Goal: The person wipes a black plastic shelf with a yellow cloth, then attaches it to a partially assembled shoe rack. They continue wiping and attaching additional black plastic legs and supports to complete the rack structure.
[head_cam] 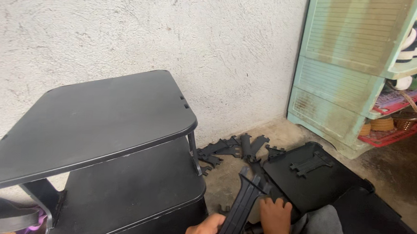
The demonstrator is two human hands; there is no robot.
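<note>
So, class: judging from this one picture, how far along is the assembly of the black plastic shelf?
Done: two black shelf boards already stand stacked on a corner post by the wall. In hand: the left hand and right hand both grip one black support piece. Left: more loose support pieces and flat black boards lie on the concrete floor.

The strut [242, 207] gripped near the bottom looked like matt black plastic with moulded ribs. The shelf unit [97, 120] on the left had the same black plastic look, smooth with a dull sheen and a pale, scuffed edge. The loose brackets [230, 148] and the flat panel [311, 178] farther off matched it. The wall [127, 25] was rough, whitish plaster. The floor [398, 167] was bare, stained concrete. The green rack [347, 63] on the far right looked like grimy, ribbed plastic.
</note>
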